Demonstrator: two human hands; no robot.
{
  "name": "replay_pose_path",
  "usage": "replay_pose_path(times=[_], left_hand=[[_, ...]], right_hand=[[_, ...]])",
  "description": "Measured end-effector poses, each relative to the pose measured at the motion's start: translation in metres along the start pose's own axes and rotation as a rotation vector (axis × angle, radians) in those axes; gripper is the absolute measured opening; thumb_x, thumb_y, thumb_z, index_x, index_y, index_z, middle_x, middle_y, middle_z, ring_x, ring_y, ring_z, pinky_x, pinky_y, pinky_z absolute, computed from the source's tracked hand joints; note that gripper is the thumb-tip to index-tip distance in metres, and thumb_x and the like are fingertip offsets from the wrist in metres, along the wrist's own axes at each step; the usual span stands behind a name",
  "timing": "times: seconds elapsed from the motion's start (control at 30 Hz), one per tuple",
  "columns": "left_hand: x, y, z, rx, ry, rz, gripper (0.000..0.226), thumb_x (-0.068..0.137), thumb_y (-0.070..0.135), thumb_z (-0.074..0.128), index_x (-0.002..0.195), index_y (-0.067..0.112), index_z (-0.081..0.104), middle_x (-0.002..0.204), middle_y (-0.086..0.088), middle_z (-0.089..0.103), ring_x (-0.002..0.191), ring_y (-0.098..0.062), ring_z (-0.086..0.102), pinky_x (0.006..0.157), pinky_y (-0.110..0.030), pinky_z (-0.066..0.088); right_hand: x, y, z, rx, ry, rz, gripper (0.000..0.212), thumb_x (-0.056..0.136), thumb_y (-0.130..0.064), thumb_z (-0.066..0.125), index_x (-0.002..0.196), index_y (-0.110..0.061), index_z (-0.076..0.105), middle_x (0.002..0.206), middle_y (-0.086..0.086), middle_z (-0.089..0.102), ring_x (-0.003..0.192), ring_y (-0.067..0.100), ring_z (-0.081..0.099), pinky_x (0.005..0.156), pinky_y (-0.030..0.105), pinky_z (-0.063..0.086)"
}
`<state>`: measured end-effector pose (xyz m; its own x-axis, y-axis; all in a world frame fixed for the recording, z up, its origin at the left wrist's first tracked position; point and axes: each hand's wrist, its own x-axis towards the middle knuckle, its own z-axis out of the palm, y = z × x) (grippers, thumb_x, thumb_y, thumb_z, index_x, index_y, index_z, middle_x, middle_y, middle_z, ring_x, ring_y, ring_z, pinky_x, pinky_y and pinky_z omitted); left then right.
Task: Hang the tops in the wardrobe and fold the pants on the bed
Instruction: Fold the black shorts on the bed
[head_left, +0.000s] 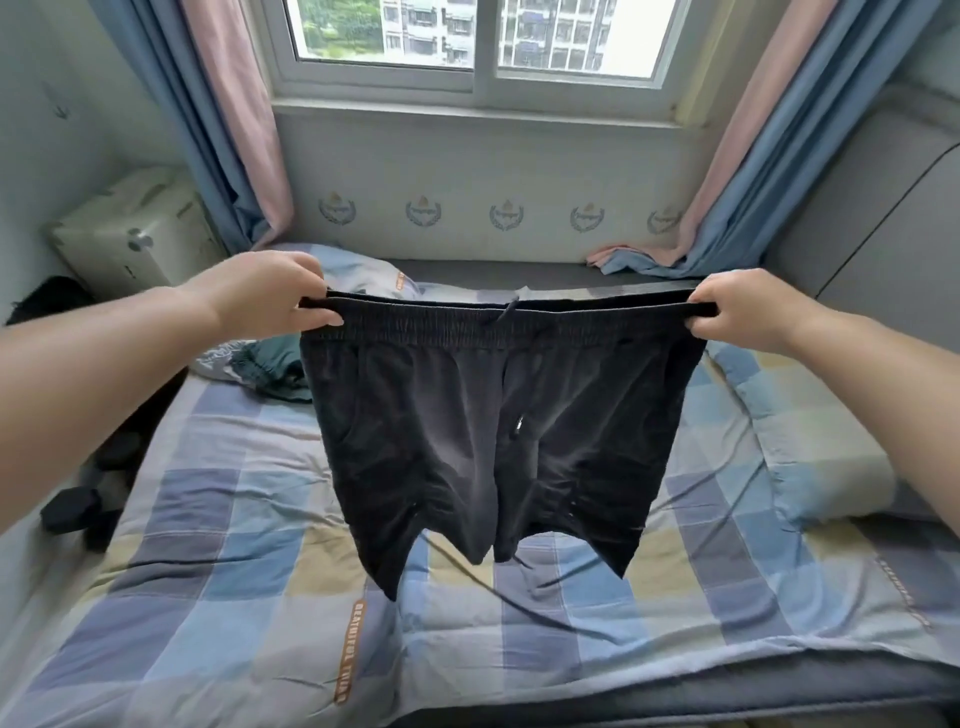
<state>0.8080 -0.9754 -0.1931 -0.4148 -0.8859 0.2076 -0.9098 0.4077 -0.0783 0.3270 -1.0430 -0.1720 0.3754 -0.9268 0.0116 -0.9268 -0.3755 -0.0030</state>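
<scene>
Fingers (311, 314) of the left hand (265, 296) curl round one end of the waistband of a pair of black shorts (493, 431), thumb on the near side, and the fingers of the right hand (743, 312) pinch the other end the same way, so the elastic band is stretched level between the two hands. Held up over the bed (208, 571), the shorts hang free with both leg openings above the quilt and not touching it. A drawstring (511, 312) dangles from the middle of the waistband, its pale tip lying against the front of the fabric.

Beneath the shorts the checked quilt (701, 561) of blue, grey and tan squares covers the bed; an orange strip (349, 654) sewn on it below the left leg opening carries pale capitals that seem to begin "BEAUTIFUL", the rest too blurred to read. Beyond the shorts' left side lies a crumpled teal garment (270, 364). Behind the shorts, the wall under the window (478, 47) bears a row of crest emblems (506, 215) whose lettering is too small to make out.
</scene>
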Motion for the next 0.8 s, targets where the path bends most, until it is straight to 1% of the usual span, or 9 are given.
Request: replay_pose_path(times=[0.1, 0.23, 0.33, 0.4, 0.47, 0.5, 0.6, 0.7, 0.8], left_hand=[[0.0, 0.002, 0.002, -0.208, 0.043, -0.136, 0.026, 0.079, 0.025, 0.077, 0.068, 0.012, 0.057, 0.068, -0.003, 0.06, 0.061, -0.025, 0.054, 0.064, -0.035, 0.047], [0.0, 0.004, 0.009, -0.488, 0.139, -0.277, 0.025, 0.077, 0.012, 0.078, 0.085, 0.016, 0.054, 0.075, 0.004, 0.058, 0.065, -0.014, 0.054, 0.068, -0.03, 0.044], [0.004, 0.003, 0.015, -0.439, -0.065, -0.225, 0.032, 0.079, 0.009, 0.075, 0.107, 0.013, 0.06, 0.094, -0.001, 0.066, 0.084, -0.023, 0.061, 0.083, -0.037, 0.049], [0.007, 0.004, 0.018, -0.362, -0.263, -0.142, 0.025, 0.082, 0.011, 0.073, 0.106, 0.011, 0.068, 0.098, -0.002, 0.068, 0.089, -0.022, 0.062, 0.086, -0.036, 0.049], [0.015, 0.012, 0.028, -0.251, -0.511, -0.095, 0.015, 0.086, 0.02, 0.07, 0.1, 0.017, 0.069, 0.092, 0.004, 0.065, 0.085, -0.015, 0.06, 0.084, -0.031, 0.047], [0.019, 0.016, 0.035, -0.218, -0.566, -0.088, 0.013, 0.087, 0.024, 0.068, 0.099, 0.018, 0.067, 0.091, 0.005, 0.062, 0.085, -0.014, 0.058, 0.082, -0.03, 0.046], [0.04, 0.027, 0.059, -0.21, -0.492, -0.165, 0.013, 0.089, 0.027, 0.064, 0.101, 0.021, 0.064, 0.093, 0.005, 0.061, 0.086, -0.014, 0.054, 0.075, -0.027, 0.04], [0.07, 0.03, 0.081, -0.261, -0.387, -0.28, 0.015, 0.09, 0.025, 0.063, 0.103, 0.018, 0.065, 0.096, 0.002, 0.062, 0.088, -0.017, 0.053, 0.075, -0.028, 0.038], [0.102, 0.036, 0.097, -0.354, -0.29, -0.368, 0.012, 0.091, 0.024, 0.061, 0.101, 0.017, 0.065, 0.095, -0.001, 0.063, 0.088, -0.02, 0.056, 0.073, -0.031, 0.041]], right_hand=[[-0.01, 0.005, 0.003, 0.065, -0.059, 0.079, 0.04, 0.079, -0.05, 0.068, 0.071, -0.01, 0.067, 0.068, 0.006, 0.064, 0.068, 0.023, 0.058, 0.064, 0.036, 0.045], [-0.024, 0.005, 0.021, 0.38, 0.151, 0.22, 0.033, 0.076, -0.039, 0.076, 0.089, -0.017, 0.056, 0.078, -0.002, 0.059, 0.072, 0.017, 0.053, 0.062, 0.031, 0.039], [-0.031, 0.007, 0.032, 0.557, 0.083, 0.238, 0.048, 0.075, -0.031, 0.079, 0.115, -0.027, 0.052, 0.103, -0.004, 0.059, 0.092, 0.014, 0.055, 0.084, 0.027, 0.044], [-0.033, 0.01, 0.038, 0.493, -0.17, 0.201, 0.025, 0.078, -0.033, 0.076, 0.1, -0.031, 0.063, 0.102, -0.007, 0.066, 0.086, 0.007, 0.061, 0.074, 0.013, 0.044], [-0.028, 0.016, 0.05, 0.454, -0.422, 0.195, 0.011, 0.081, -0.035, 0.073, 0.086, -0.028, 0.066, 0.088, -0.002, 0.071, 0.076, 0.012, 0.066, 0.061, 0.018, 0.048], [-0.024, 0.019, 0.056, 0.446, -0.456, 0.201, 0.011, 0.082, -0.035, 0.072, 0.085, -0.027, 0.065, 0.085, -0.001, 0.07, 0.074, 0.015, 0.066, 0.058, 0.02, 0.049], [-0.003, 0.041, 0.075, 0.452, -0.373, 0.241, 0.009, 0.084, -0.035, 0.069, 0.082, -0.03, 0.062, 0.081, -0.003, 0.069, 0.068, 0.014, 0.067, 0.054, 0.02, 0.05], [0.025, 0.07, 0.094, 0.446, -0.317, 0.284, 0.01, 0.085, -0.035, 0.068, 0.081, -0.027, 0.063, 0.082, -0.002, 0.067, 0.07, 0.016, 0.067, 0.064, 0.029, 0.055], [0.054, 0.096, 0.108, 0.389, -0.173, 0.318, 0.016, 0.085, -0.034, 0.068, 0.087, -0.019, 0.063, 0.08, 0.001, 0.064, 0.074, 0.021, 0.062, 0.068, 0.033, 0.047]])
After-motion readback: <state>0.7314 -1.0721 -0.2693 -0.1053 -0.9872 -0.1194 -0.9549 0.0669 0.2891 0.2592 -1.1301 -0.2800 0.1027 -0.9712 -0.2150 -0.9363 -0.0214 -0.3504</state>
